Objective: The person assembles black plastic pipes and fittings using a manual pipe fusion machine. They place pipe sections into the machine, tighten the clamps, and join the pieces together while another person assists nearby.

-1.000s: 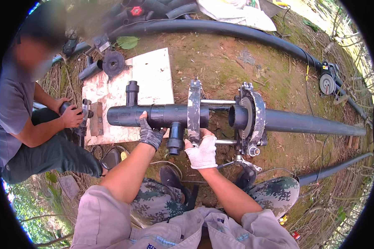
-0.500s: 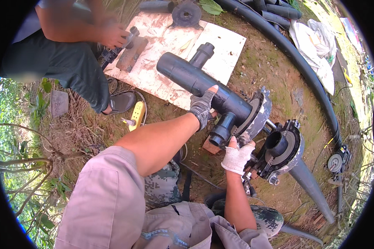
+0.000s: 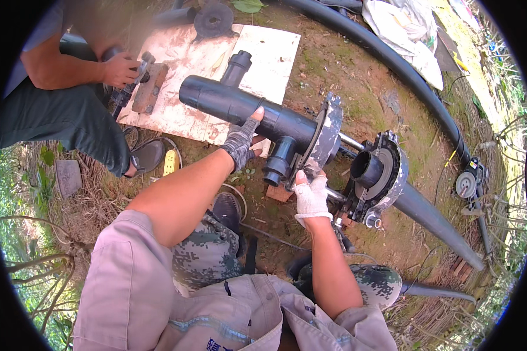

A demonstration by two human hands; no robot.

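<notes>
Dirt and dry grass lie all around me, and I crouch on the ground [image 3: 357,76] with my knees bent. Closest to me, my right hand [image 3: 311,198] wears a white glove and rests its fingertips on the near metal clamp ring [image 3: 324,136]; it is not wrapped around anything. My left hand [image 3: 240,142] wears a grey glove with bare fingertips and lies flat on the side of the black pipe piece [image 3: 246,108], thumb on top. That pipe piece has short stubs sticking out, one toward me and one away. One end sits in the near ring and the other end reaches over a pale board [image 3: 257,52] on the dirt. Just past the ring is a second clamp ring [image 3: 386,175] with a long black pipe [image 3: 433,219] running out of it. Farther off, another person's hand [image 3: 120,70] holds a small tool at the board's edge. A thick black hose [image 3: 392,58] curves behind it all.
</notes>
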